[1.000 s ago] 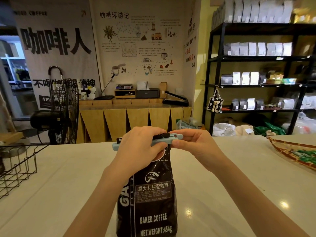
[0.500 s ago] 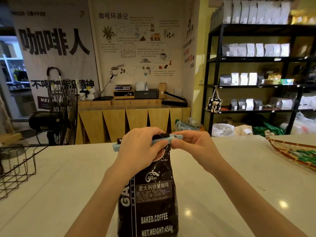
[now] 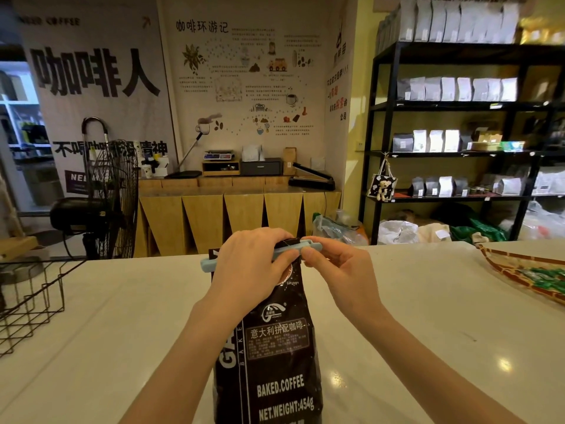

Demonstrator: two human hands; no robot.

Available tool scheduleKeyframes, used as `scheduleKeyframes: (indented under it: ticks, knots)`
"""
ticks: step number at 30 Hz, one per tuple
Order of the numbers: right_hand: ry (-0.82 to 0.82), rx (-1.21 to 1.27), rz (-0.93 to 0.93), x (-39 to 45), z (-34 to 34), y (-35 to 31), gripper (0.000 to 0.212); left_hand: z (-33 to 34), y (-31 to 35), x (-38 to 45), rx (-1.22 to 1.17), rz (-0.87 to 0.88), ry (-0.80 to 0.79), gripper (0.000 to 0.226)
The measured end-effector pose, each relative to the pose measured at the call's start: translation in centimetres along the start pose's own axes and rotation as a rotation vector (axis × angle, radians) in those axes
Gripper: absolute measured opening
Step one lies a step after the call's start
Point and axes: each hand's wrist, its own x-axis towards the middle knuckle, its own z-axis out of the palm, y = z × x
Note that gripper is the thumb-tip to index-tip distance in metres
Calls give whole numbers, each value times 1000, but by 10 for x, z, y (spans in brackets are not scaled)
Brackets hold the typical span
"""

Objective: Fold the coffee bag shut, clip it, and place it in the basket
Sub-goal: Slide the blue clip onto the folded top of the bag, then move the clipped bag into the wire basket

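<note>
A tall black coffee bag (image 3: 276, 356) stands upright on the white counter in front of me, its top folded over. A long light-blue clip (image 3: 208, 264) lies across the folded top. My left hand (image 3: 250, 270) covers the bag's top and presses on the clip's middle. My right hand (image 3: 336, 270) pinches the clip's right end between thumb and fingers. A black wire basket (image 3: 33, 304) sits at the counter's left edge, apart from the bag.
A woven tray (image 3: 519, 270) with green packets lies at the right edge of the counter (image 3: 122, 332). A black floor fan (image 3: 113, 197) stands behind the counter on the left. Shelves of bags (image 3: 458, 142) fill the right background.
Both hands and the bag stay nearly still. My right fingers have closed a little tighter on the clip's right end.
</note>
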Motion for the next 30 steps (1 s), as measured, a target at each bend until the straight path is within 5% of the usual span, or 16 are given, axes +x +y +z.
scheduleKeyframes:
  ticks: [6, 11, 15, 19, 24, 27, 30]
  knots:
    - [-133, 181, 220, 7, -10, 0, 15, -22, -11, -1, 6, 15, -132, 75]
    - [-88, 309, 334, 6, -7, 4, 14, -44, -47, -7, -345, -397, -428, 106]
    - [-4, 384, 439, 5, 1, 10, 13, -28, -63, -33, -748, -553, -540, 89]
    - [13, 451, 517, 2, 7, 15, 25, -2, -63, -42, -1005, -720, -379, 32]
    - [-332, 325, 728, -7, 3, 22, 66, 3, -63, -41, -1075, -742, -292, 15]
    - [-534, 244, 788, -13, 7, 17, 64, 5, -66, -41, -1063, -727, -270, 12]
    - [-536, 177, 729, -16, 11, 17, 52, 5, -72, -40, -1036, -723, -262, 10]
